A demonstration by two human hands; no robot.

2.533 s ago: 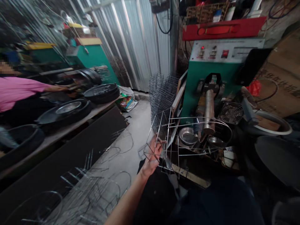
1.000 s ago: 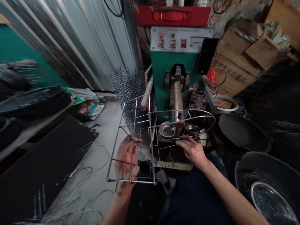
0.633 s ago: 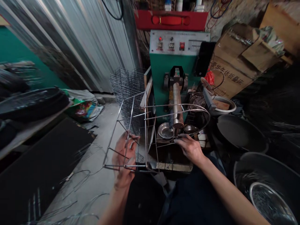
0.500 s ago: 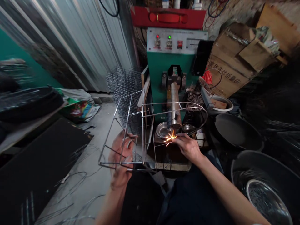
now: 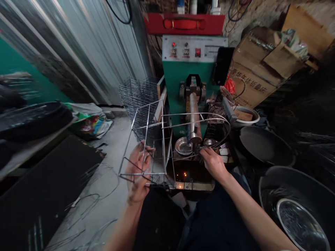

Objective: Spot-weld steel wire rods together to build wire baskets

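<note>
A welded wire frame [image 5: 157, 173], boxy at the left with a long curved loop at the right, spans both hands. My left hand [image 5: 139, 165] is closed around bars of its boxy end, partly hidden behind them. With pinched fingers my right hand [image 5: 214, 164] grips the frame's lower wire just right of the electrode tip; what exactly lies under the fingertips is hard to make out. The cylindrical electrode arm [image 5: 194, 108] of a green spot welder [image 5: 174, 94] reaches down through the loop. Small glowing sparks [image 5: 185, 174] fall below the tip.
Finished-looking wire racks [image 5: 138, 104] stand stacked left of the welder. A small metal bowl [image 5: 180, 148] sits under the electrode. Dark pans [image 5: 265, 144], a large basin [image 5: 316, 186] and a cardboard box [image 5: 252, 82] fill the right. Loose wires [image 5: 87, 205] lie on the floor at left.
The bright spark burst at the electrode tip has died to a few falling embers, and the welder's green light has gone out. The frame and left hand have shifted slightly right.
</note>
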